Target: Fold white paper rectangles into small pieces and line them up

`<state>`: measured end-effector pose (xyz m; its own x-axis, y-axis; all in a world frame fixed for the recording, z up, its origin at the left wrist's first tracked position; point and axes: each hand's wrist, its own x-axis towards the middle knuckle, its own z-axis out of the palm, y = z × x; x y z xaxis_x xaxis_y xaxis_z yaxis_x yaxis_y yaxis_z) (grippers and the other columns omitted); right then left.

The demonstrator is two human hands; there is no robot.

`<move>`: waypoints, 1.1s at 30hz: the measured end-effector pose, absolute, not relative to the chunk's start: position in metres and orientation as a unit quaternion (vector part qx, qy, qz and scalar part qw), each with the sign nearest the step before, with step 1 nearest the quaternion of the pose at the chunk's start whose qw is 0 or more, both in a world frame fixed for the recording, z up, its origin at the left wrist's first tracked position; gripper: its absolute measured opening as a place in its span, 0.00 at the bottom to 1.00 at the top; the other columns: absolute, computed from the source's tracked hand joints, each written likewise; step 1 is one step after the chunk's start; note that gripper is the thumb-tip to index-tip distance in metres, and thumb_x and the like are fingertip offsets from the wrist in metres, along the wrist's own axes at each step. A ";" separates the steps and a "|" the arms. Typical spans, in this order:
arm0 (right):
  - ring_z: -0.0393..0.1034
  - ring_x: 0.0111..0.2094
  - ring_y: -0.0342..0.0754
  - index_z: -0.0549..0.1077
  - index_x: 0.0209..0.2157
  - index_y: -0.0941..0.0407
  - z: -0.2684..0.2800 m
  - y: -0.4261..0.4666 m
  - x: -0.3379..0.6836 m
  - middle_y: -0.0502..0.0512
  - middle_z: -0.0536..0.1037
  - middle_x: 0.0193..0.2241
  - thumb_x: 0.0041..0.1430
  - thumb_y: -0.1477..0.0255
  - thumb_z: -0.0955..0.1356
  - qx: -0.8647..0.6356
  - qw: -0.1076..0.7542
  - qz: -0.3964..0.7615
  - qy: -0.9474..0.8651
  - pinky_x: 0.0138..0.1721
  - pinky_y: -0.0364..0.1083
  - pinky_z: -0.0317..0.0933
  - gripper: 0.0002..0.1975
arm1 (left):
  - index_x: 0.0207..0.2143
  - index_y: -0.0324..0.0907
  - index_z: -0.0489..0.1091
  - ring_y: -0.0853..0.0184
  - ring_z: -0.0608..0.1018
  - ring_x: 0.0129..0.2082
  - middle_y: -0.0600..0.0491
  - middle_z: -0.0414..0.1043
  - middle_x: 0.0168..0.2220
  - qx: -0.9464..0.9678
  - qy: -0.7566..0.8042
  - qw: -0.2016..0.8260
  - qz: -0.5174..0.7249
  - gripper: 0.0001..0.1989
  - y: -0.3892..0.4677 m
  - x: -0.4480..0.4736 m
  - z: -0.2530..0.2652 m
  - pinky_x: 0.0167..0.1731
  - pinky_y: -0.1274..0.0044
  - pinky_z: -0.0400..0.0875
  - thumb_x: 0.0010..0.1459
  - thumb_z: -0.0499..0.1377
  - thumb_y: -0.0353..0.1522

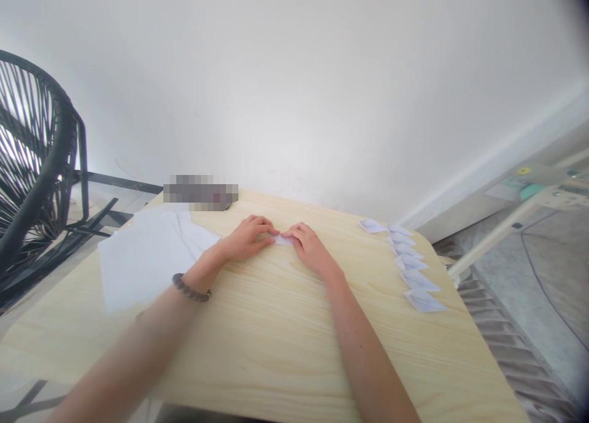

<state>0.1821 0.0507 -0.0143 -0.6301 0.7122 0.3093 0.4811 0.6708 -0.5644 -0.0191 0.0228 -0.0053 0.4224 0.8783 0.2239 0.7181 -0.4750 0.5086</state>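
Between my two hands a small folded piece of white paper [282, 240] lies on the wooden table [271, 325]. My left hand [248, 237] pinches its left end, thumb and fingers pressed together on it. At the other end, my right hand [307, 245] holds the paper with bent fingers. The fingertips cover both ends, so only the middle part shows. A beaded bracelet [192, 288] circles my left wrist. On the right side of the table stand several folded white paper pieces [419, 280], mostly in a row.
Loose sheets of white paper [142, 257] lie on the left of the table. A blurred-out dark object [201, 193] sits at the back edge. A black corded chair [59, 134] stands at left. Behind is a white wall [285, 91]; a pale metal frame [497, 245] is at right.
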 end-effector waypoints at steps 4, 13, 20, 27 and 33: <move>0.61 0.39 0.45 0.70 0.39 0.54 -0.014 0.049 0.181 0.53 0.68 0.35 0.58 0.71 0.60 -0.341 0.267 0.213 -0.876 0.44 0.47 0.55 0.10 | 0.37 0.44 0.69 0.63 0.66 0.42 0.51 0.67 0.37 0.807 0.511 0.142 0.260 0.12 0.021 -0.012 -0.007 0.44 0.70 0.58 0.55 0.50 0.39; 0.61 0.39 0.45 0.70 0.38 0.54 -0.017 0.047 0.178 0.53 0.69 0.35 0.56 0.69 0.62 -0.358 0.264 0.188 -0.876 0.43 0.47 0.54 0.09 | 0.35 0.44 0.69 0.63 0.66 0.41 0.51 0.67 0.36 0.802 0.523 0.120 0.264 0.12 0.022 -0.010 -0.010 0.43 0.70 0.58 0.54 0.51 0.39; 0.61 0.39 0.46 0.69 0.38 0.54 -0.016 0.046 0.176 0.54 0.68 0.35 0.55 0.68 0.62 -0.372 0.257 0.187 -0.872 0.43 0.47 0.53 0.10 | 0.35 0.44 0.69 0.63 0.66 0.41 0.50 0.67 0.36 0.800 0.530 0.125 0.251 0.12 0.022 -0.008 -0.008 0.43 0.71 0.59 0.52 0.53 0.40; 0.61 0.41 0.46 0.68 0.41 0.54 -0.018 0.046 0.176 0.54 0.67 0.38 0.55 0.70 0.62 -0.378 0.290 0.204 -0.855 0.45 0.48 0.55 0.11 | 0.44 0.44 0.65 0.61 0.64 0.44 0.48 0.63 0.43 0.810 0.519 0.110 0.251 0.16 0.018 -0.007 -0.008 0.45 0.67 0.57 0.53 0.51 0.39; 0.61 0.41 0.47 0.69 0.40 0.55 -0.020 0.046 0.175 0.55 0.67 0.37 0.56 0.70 0.62 -0.391 0.307 0.186 -0.847 0.45 0.49 0.55 0.10 | 0.44 0.44 0.65 0.61 0.64 0.44 0.49 0.63 0.43 0.812 0.517 0.105 0.247 0.15 0.018 -0.007 -0.008 0.46 0.68 0.57 0.55 0.50 0.38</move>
